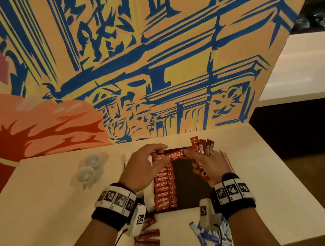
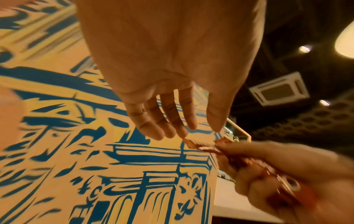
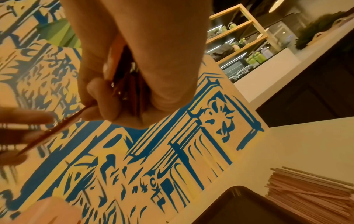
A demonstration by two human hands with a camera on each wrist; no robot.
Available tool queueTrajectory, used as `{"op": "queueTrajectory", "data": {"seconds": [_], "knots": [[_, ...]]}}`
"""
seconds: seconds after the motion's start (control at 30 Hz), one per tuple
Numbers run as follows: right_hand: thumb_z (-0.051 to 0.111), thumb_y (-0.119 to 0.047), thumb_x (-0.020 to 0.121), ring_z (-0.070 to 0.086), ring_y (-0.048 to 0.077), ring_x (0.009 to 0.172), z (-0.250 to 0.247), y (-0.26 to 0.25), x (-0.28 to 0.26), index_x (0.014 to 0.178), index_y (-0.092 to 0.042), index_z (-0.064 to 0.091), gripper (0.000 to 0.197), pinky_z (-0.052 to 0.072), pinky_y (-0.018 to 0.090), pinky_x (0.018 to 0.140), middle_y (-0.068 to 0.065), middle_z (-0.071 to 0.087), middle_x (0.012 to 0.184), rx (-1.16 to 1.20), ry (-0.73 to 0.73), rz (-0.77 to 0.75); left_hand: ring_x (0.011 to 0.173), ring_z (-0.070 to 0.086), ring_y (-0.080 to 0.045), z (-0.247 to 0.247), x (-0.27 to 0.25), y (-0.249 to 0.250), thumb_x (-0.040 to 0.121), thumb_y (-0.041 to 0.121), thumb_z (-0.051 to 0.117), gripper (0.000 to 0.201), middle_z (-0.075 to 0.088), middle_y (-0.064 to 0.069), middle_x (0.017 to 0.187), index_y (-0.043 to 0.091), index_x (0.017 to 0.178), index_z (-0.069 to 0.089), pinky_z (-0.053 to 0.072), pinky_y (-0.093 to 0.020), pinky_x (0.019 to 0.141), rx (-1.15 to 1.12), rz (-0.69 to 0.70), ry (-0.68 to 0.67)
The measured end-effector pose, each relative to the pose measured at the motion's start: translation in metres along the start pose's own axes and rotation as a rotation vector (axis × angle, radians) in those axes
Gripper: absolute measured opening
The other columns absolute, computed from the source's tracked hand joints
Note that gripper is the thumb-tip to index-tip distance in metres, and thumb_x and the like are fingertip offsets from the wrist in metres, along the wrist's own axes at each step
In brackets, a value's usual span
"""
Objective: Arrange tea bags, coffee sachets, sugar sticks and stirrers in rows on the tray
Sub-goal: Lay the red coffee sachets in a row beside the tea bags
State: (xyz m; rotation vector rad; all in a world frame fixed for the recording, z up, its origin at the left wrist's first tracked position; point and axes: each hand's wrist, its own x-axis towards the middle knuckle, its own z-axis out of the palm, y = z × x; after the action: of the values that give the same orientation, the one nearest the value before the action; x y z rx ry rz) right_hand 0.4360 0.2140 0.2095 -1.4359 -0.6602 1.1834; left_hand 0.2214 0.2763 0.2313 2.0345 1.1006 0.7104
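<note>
A black tray (image 1: 186, 182) lies on the white table, with a column of red coffee sachets (image 1: 164, 190) lined up along its left side. Over the tray's far end my left hand (image 1: 158, 156) pinches the left end of one red coffee sachet (image 1: 174, 156), held level. My right hand (image 1: 193, 157) pinches that sachet's right end and also grips a fanned bundle of red sachets (image 1: 203, 146). In the right wrist view the sachet (image 3: 57, 128) shows edge-on below my curled right fingers (image 3: 99, 91). The left wrist view shows my left fingertips (image 2: 184, 130) at the sachet.
Pale stirrers (image 1: 226, 160) lie right of the tray, also stirrers (image 3: 310, 192). Blue sugar sticks (image 1: 211, 235) and loose red sachets (image 1: 147, 238) lie near the front edge. Two white cups (image 1: 90, 167) stand far left. White packets (image 1: 149, 196) sit beside the tray's left edge. A painted wall backs the table.
</note>
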Motion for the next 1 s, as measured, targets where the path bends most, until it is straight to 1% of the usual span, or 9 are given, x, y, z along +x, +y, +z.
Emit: {"op": "queueTrajectory", "data": {"seconds": [0.07,0.13,0.3,0.4,0.53,0.67,0.77,0.87,1.0], "knots": [[0.083,-0.028,0.081,0.055,0.021,0.063,0.002,0.002,0.005,0.093,-0.008,0.077,0.024,0.043,0.031,0.055,0.027,0.072,0.096,-0.007,-0.023,0.014,0.108,0.050,-0.001,0.013,0.004,0.008,0.092,0.039,0.069,0.040,0.061,0.017,0.122,0.035,0.131,0.060,0.042,-0.021,0.090,0.211,0.075,-0.037],[0.084,-0.030,0.080,0.055,0.021,0.061,0.000,0.005,0.010,0.089,-0.009,0.077,0.023,0.043,0.031,0.055,0.025,0.071,0.087,-0.011,-0.040,0.028,0.111,0.047,-0.004,0.021,0.008,0.014,0.093,0.040,0.066,0.037,0.061,0.016,0.122,0.036,0.129,0.059,0.040,-0.025,0.096,0.342,0.111,-0.024],[0.086,-0.037,0.077,0.057,0.019,0.063,-0.011,0.018,0.022,0.097,-0.005,0.075,0.039,0.044,0.031,0.057,0.021,0.071,0.087,-0.049,-0.111,0.067,0.109,0.050,-0.006,0.029,0.011,0.009,0.094,0.042,0.065,0.031,0.065,0.015,0.119,0.036,0.125,0.064,0.039,-0.025,0.093,0.433,0.103,-0.002],[0.085,-0.042,0.076,0.057,0.017,0.059,-0.014,0.029,0.031,0.100,-0.003,0.075,0.047,0.044,0.030,0.056,0.016,0.071,0.081,-0.094,-0.145,0.106,0.114,0.052,-0.009,0.035,0.011,-0.008,0.094,0.043,0.064,0.034,0.064,0.013,0.124,0.035,0.128,0.063,0.038,-0.024,0.094,0.448,0.019,-0.014],[0.084,-0.033,0.081,0.055,0.018,0.056,-0.020,0.055,0.045,0.092,-0.010,0.076,0.026,0.044,0.030,0.053,0.022,0.069,0.078,-0.184,-0.063,0.189,0.111,0.056,-0.011,0.043,0.005,-0.045,0.093,0.040,0.066,0.028,0.064,0.011,0.120,0.036,0.121,0.065,0.043,-0.028,0.092,0.439,-0.156,-0.052],[0.077,-0.015,0.087,0.049,0.013,0.050,-0.025,0.083,0.061,0.094,-0.011,0.075,0.008,0.041,0.023,0.045,0.003,0.059,0.061,-0.305,-0.024,0.329,0.110,0.059,-0.016,0.059,-0.001,-0.084,0.092,0.038,0.066,0.026,0.061,0.006,0.117,0.033,0.117,0.067,0.046,-0.030,0.093,0.427,-0.334,-0.125],[0.078,-0.013,0.085,0.053,0.017,0.060,-0.028,0.114,0.073,0.097,-0.010,0.075,0.013,0.045,0.028,0.054,0.009,0.061,0.076,-0.376,0.013,0.423,0.117,0.057,-0.021,0.079,-0.004,-0.110,0.093,0.037,0.064,0.031,0.061,0.001,0.123,0.029,0.123,0.066,0.046,-0.033,0.099,0.457,-0.410,-0.218],[0.083,-0.022,0.080,0.061,0.024,0.066,-0.031,0.150,0.086,0.092,-0.004,0.073,0.024,0.050,0.033,0.059,0.013,0.067,0.078,-0.481,0.046,0.492,0.118,0.057,-0.023,0.100,-0.005,-0.129,0.094,0.035,0.062,0.035,0.062,-0.001,0.126,0.028,0.128,0.063,0.046,-0.036,0.101,0.509,-0.436,-0.281],[0.084,-0.036,0.075,0.070,0.030,0.086,-0.026,0.184,0.098,0.105,-0.005,0.069,0.046,0.060,0.043,0.079,0.013,0.073,0.095,-0.581,0.040,0.588,0.111,0.059,-0.021,0.126,-0.011,-0.148,0.091,0.036,0.058,0.034,0.064,0.002,0.121,0.029,0.124,0.064,0.046,-0.037,0.098,0.544,-0.453,-0.345]]}}
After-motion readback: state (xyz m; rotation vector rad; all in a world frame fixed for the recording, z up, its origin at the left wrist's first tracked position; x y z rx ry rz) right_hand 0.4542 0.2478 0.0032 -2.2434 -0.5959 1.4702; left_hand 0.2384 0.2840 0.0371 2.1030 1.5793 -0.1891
